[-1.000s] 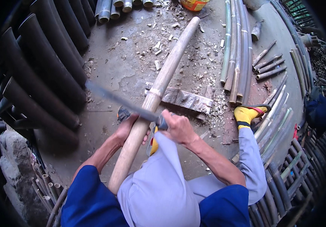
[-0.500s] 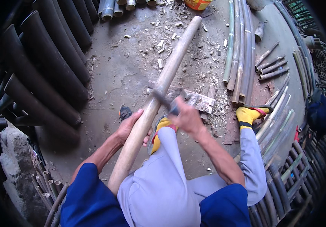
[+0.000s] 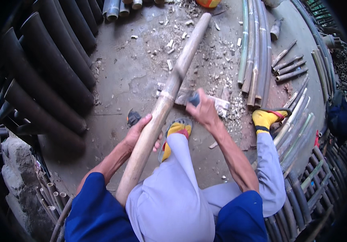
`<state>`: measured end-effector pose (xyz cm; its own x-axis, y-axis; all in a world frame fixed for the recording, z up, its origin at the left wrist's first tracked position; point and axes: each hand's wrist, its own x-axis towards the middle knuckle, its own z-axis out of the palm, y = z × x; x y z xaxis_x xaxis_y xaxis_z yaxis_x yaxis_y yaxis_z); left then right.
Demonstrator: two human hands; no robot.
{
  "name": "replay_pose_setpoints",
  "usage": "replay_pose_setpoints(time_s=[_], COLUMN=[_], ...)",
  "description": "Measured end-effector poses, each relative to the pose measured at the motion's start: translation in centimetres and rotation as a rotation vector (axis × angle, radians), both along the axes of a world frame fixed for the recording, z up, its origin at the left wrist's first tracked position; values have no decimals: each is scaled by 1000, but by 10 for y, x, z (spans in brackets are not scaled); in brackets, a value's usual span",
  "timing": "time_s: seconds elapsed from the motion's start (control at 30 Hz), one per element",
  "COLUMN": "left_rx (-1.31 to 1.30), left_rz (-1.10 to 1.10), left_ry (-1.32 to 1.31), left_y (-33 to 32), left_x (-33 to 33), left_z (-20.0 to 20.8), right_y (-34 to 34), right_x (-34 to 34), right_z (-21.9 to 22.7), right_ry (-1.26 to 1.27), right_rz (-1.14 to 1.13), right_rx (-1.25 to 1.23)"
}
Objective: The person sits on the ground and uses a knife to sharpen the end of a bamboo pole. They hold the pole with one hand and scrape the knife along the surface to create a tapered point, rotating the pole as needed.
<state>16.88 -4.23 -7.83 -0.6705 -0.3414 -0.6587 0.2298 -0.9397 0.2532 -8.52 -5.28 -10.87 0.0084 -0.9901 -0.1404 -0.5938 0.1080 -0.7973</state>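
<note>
A long, pale bamboo pole (image 3: 157, 121) slants from beside my thigh up to the far middle, with a ring-like node partway along it. My left hand (image 3: 138, 132) is closed round its lower half, thumb on top and fingertips showing on the right side. In my right fist (image 3: 205, 111) is a tool with a dark handle (image 3: 194, 99). Its working end is smeared by motion, with a dark blur over the pole just beyond the node. Beneath the pole lies a rough wooden block (image 3: 217, 103).
Dark curved pipes (image 3: 56, 56) stand at the left. Bamboo poles (image 3: 256, 56) lie at the right, with short pieces (image 3: 290, 72) beside them. Pale chips (image 3: 169, 64) litter the floor. A bucket (image 3: 208, 3) sits at the far edge. My yellow-socked feet (image 3: 264, 119) flank the block.
My right hand has moved up and slightly right, carrying the tool farther along the pole. The pole's far end has shifted slightly; my left hand keeps its grip.
</note>
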Motion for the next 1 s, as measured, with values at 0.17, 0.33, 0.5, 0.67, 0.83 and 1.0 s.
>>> replay_pose_setpoints(time_s=[0.17,0.33,0.5,0.67,0.83,1.0], left_rx=[-9,40,-11,29,20,51], left_rz=[11,-38,-55,-49,-46,-17], left_ry=[65,32,-80,-15,-56,7], left_y=[5,-3,1,-1,-3,2], left_x=[0,-2,-2,-1,-1,-1], left_z=[0,11,5,-1,7,13], right_y=[28,24,6,37,11,22], right_x=[16,16,2,28,8,19], right_z=[7,11,-10,32,-2,-2], right_ry=[166,82,60,173,29,152], right_rz=[232,233,13,358,90,253], right_rx=[-208,-144,-50,-221,-73,-414])
